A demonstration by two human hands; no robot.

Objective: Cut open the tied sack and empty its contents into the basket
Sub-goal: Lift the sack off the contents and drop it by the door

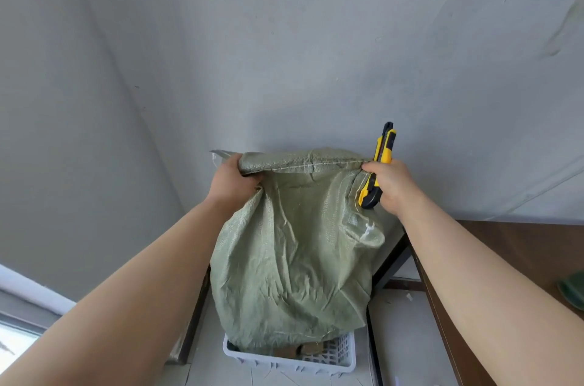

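Observation:
A green woven sack (294, 262) hangs upside down in front of me, its stitched bottom seam at the top. My left hand (235, 178) grips the seam's left corner. My right hand (392, 184) pinches the right corner and also holds a yellow and black utility knife (377, 167), which stands nearly upright. The sack's lower end dips into a white plastic basket (343, 362) on the floor. Brown contents (311, 349) show in the basket below the sack. A white tie (368, 228) hangs on the sack's right side.
A dark brown table (505, 259) stands at the right, its black metal frame (392, 262) just behind the sack. A green object (573, 290) lies at the table's right edge. A grey wall is close behind. A window ledge (28, 297) shows at lower left.

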